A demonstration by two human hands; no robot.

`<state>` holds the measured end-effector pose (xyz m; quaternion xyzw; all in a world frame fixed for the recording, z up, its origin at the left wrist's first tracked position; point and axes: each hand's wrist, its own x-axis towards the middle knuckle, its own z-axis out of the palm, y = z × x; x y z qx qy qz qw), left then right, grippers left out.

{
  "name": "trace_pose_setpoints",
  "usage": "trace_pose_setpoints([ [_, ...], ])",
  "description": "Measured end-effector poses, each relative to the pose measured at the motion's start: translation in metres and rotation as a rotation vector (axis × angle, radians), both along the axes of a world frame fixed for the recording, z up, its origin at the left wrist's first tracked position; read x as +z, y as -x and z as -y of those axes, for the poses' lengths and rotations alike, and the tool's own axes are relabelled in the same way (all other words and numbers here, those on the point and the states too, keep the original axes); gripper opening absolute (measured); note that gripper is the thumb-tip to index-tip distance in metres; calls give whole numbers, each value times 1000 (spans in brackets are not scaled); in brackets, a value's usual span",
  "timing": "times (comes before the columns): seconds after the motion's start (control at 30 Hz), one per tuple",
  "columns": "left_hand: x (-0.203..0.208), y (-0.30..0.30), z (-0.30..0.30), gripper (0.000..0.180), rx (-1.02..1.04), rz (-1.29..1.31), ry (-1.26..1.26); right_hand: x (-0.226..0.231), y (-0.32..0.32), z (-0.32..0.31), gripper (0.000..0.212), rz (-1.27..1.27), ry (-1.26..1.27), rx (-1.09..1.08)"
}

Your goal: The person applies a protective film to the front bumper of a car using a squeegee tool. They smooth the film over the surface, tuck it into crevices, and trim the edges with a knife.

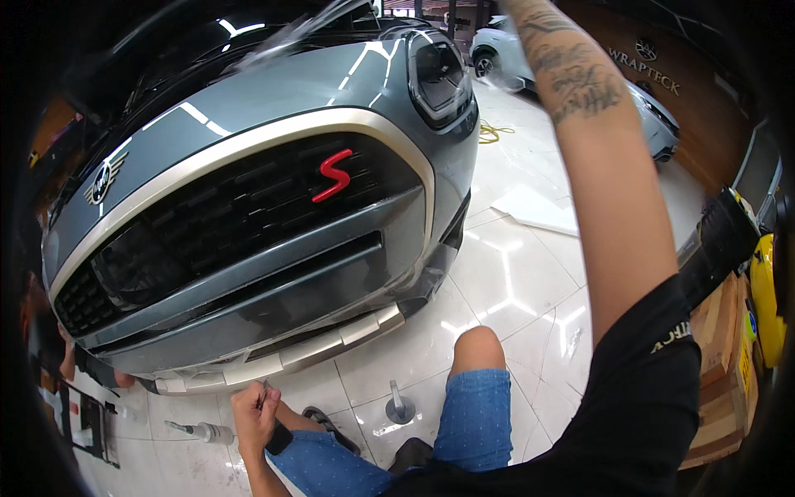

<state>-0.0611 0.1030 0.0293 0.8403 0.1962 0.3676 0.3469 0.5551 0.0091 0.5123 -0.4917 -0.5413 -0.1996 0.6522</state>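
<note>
A grey car front (273,286) with a pale-framed black grille (240,207) and a red letter badge (333,176) fills the left and middle. My left hand (255,418) is closed below the silver lower bumper trim (310,348). A small dark thing (263,396) pokes out of its fingers; its kind does not show. My right arm (609,174) stretches up past the headlight (439,79), and its hand lies beyond the top edge. Loose clear film (286,41) stands up over the hood, blurred in places.
Between and beside my knees, a grey upright item with a round base (400,407) and a spray bottle (203,431) are on the tiles. Wooden boxes (720,381) stand at right. Farther off are a white sheet (538,209), yellow cord (494,132) and white car (505,51). Another person (68,352) shows at left.
</note>
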Motion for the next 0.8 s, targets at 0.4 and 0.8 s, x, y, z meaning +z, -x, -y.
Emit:
trace_pose_setpoints([
  [0.4, -3, -19, 28, 21, -42, 165, 553, -296, -95, 419, 41, -85, 1126, -1523],
  [0.8, -32, -101, 146, 48, -580, 351, 1410, -530, 392, 206, 45, -791, 592, 587],
])
